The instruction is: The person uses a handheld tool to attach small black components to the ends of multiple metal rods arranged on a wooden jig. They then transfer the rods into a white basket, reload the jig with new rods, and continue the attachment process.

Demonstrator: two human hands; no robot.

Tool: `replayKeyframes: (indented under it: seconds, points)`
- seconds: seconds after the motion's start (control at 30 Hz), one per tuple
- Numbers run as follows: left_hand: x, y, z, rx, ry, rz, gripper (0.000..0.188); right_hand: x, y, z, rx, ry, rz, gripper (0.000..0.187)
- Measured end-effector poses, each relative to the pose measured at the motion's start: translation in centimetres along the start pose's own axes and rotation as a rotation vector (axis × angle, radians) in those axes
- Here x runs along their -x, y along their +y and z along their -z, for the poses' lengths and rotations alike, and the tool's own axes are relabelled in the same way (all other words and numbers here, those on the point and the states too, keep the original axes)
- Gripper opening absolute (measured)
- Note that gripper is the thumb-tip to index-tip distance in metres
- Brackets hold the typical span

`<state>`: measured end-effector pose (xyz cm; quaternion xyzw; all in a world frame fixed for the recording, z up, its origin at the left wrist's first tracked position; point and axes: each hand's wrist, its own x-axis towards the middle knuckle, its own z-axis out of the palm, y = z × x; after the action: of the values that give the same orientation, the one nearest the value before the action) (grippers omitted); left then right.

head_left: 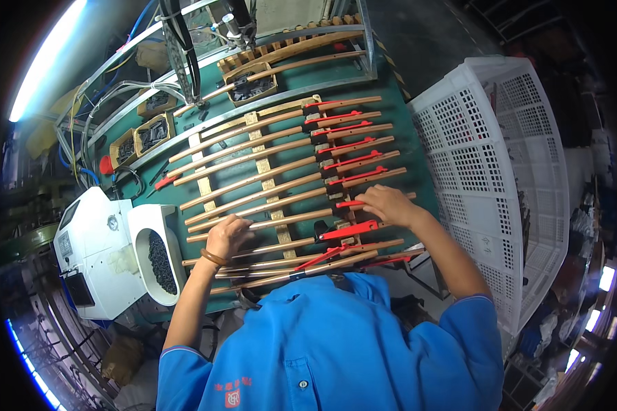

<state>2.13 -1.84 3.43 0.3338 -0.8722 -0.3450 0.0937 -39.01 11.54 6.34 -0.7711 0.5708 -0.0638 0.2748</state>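
Observation:
Several copper-coloured rods (267, 177) lie side by side across pale notched support strips (261, 159) on a green bench. Most carry a black fitting (320, 138) with a slim red lever (353, 145) toward the right end. My left hand (227, 237) is closed round the left part of one rod (291, 218) in the nearer half of the row. Farther right, my right hand (385, 205) has its fingers closed at the red lever (348, 203) of that same row position; its fingertips are partly hidden. Just nearer, a broader red lever (349, 231) sticks up from its fitting.
A white machine (96, 240) with an oval bowl (175, 281) of small black pieces stands at left. Boxes of dark parts (152, 135) and a metal frame (281, 92) lie beyond the rods. A large white perforated crate (469, 171) borders the bench at right.

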Motion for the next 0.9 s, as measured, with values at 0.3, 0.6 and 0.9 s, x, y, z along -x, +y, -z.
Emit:
replayKeyframes:
  seconds: [0.3,0.6,0.9]
  points:
    - [1.0,1.3,-2.6,-0.462,0.219,-0.136,0.031,-0.7,-1.5,-2.2,0.414,0.368,0.056,0.034]
    - [5.7,1.6,-2.7,-0.215,0.011,-0.062,0.028,4.0,-1.5,-6.8,-0.288,-0.006,-0.316,0.037]
    - [2.4,3.3,-2.6,0.013,0.096,-0.163,0.028,5.0,-0.4,0.9,-0.336,-0.004,-0.264,0.028]
